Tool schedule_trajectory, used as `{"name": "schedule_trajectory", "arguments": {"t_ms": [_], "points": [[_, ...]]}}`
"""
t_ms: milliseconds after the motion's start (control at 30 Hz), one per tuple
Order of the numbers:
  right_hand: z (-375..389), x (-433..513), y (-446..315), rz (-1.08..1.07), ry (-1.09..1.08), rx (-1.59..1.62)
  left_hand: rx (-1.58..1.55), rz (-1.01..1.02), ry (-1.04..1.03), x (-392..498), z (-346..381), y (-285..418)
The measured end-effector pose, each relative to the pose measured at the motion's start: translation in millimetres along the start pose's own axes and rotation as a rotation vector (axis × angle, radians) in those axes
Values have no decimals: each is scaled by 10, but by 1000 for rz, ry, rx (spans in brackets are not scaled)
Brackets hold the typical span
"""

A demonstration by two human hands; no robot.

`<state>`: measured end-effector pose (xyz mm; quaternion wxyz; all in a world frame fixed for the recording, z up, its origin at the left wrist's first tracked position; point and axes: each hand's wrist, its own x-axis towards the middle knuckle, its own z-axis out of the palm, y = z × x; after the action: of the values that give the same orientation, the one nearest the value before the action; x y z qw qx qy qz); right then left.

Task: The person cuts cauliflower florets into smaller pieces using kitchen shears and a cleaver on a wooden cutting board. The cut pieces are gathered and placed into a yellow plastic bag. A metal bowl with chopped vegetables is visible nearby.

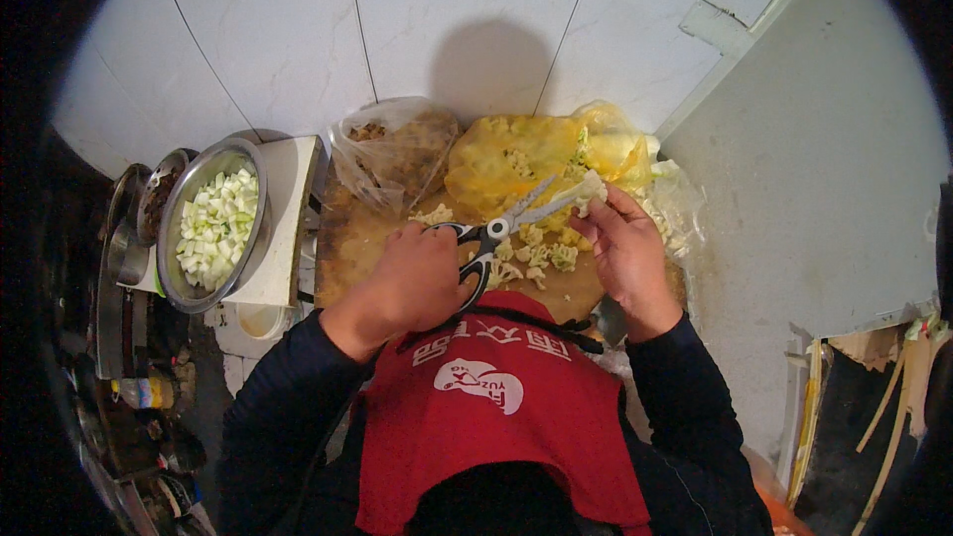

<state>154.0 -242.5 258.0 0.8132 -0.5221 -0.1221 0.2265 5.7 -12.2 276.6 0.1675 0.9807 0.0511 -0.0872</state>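
Note:
My left hand (417,279) grips the black-and-white handles of a pair of kitchen scissors (497,229), whose blades stand apart and point up to the right. One blade reaches a cauliflower piece (588,192) held between the fingers of my right hand (625,253). Below the blades, several small cauliflower florets (537,257) lie on the wooden board (357,242). Behind the scissors rests a yellow plastic bag (484,156) with cauliflower inside. More pale cauliflower (674,227) lies in clear plastic to the right of my right hand.
A clear plastic bag (409,156) of brown food pieces stands at the board's back left. Farther left, a steel bowl (262,238) of diced pale green vegetable sits on a white surface (294,197). A tiled wall (298,30) rises behind, with a grey panel (819,164) at right.

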Motion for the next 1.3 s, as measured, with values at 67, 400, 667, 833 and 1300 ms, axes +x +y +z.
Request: {"name": "schedule_trajectory", "arguments": {"t_ms": [67, 400, 667, 833, 1300], "points": [[14, -11, -14, 15, 18, -59, 7, 4, -10, -15, -36, 8], [46, -54, -142, 21, -104, -217, 42, 114, -115, -42, -251, -67], [27, -64, -83, 37, -115, -129, 22, 109, -65, -99, -202, -37], [53, -90, -57, -5, -92, -275, 51, 55, -90, -105, -193, -70], [30, -54, 59, 124, -195, -341, 76, 90, -104, -126, -55, -140]]}}
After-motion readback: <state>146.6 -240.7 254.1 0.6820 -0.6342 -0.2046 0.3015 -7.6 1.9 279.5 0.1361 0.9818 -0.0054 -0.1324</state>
